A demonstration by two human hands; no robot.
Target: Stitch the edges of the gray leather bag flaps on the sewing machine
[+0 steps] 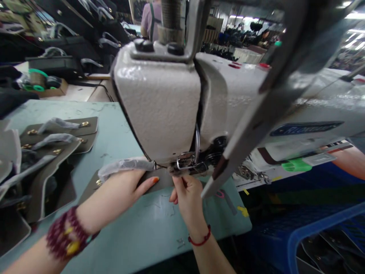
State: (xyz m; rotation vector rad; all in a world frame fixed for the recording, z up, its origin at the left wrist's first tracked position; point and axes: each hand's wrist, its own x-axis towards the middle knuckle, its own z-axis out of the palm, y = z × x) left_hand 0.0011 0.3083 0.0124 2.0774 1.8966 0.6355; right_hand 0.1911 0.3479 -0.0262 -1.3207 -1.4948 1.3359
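Grey-brown bag panel (162,180) lies flat on the pale green table (122,238), its right end at the presser foot (174,169). Left hand (124,186): thumb extended on the panel surface; remaining fingers hidden behind the handle (125,166), grip cannot be determined. Right hand (189,194): thumb and index fingertips drawn together just below the presser foot, beside the panel; whether they pinch material cannot be determined. Handle: curved, wrapped in crinkled translucent plastic. Sewing machine (159,102): off-white, lightly textured, block-shaped head. Blue nameplate (306,128): lettering begins with R, remainder too blurred to read
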